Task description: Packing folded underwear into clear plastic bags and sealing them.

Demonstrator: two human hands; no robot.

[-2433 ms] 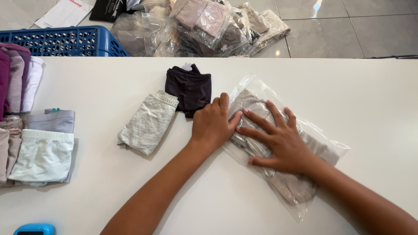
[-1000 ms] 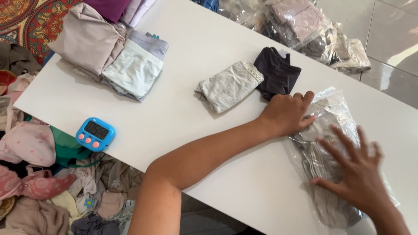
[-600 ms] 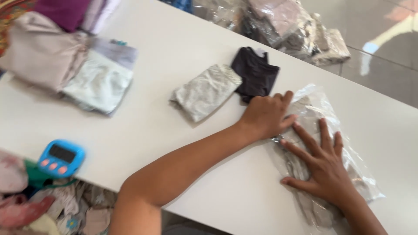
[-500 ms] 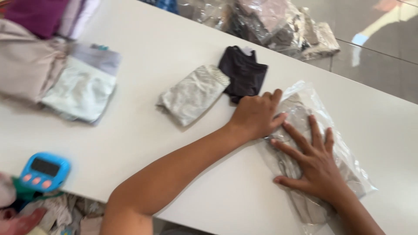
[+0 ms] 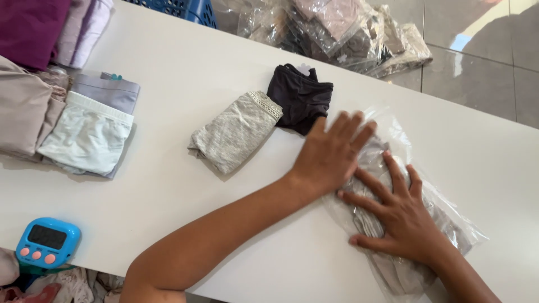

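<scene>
On the right half of the white table (image 5: 224, 224), a clear crinkled plastic bag with folded grey-beige fabric inside (image 5: 432, 221) lies at a slant, its far end near the table's middle and its near end toward the lower right edge; both bare hands rest on it, neither gripping anything. Left hand (image 5: 331, 154) lies flat with fingers straight and together, palm down over the upper end of the bag, a pose that seems meant to pin that end; right hand (image 5: 401, 216) is spread wide, fingers fanned across the middle of the bag, pressing the fabric flat through the plastic, which would squeeze out air and keep the fold from shifting.

Just beside the left hand, a dark charcoal folded garment (image 5: 300, 95) sits apart from the bag, its near corner close to the fingertips; touching its left edge, a pale grey folded garment with a lace trim (image 5: 233, 132) lies angled. Well apart, at the table's left, a pale mint folded garment (image 5: 87, 134) rests atop a lilac-grey one (image 5: 109, 90), next to stacks of beige and purple folded cloth (image 5: 25, 67); the separate piles suggest sorting by colour. A small blue digital timer with pink buttons (image 5: 46, 244) stands at the near left edge. Beyond the far edge, a heap of filled clear bags (image 5: 337, 31) lies on the grey tiled floor beside a blue plastic crate (image 5: 182, 8).
</scene>
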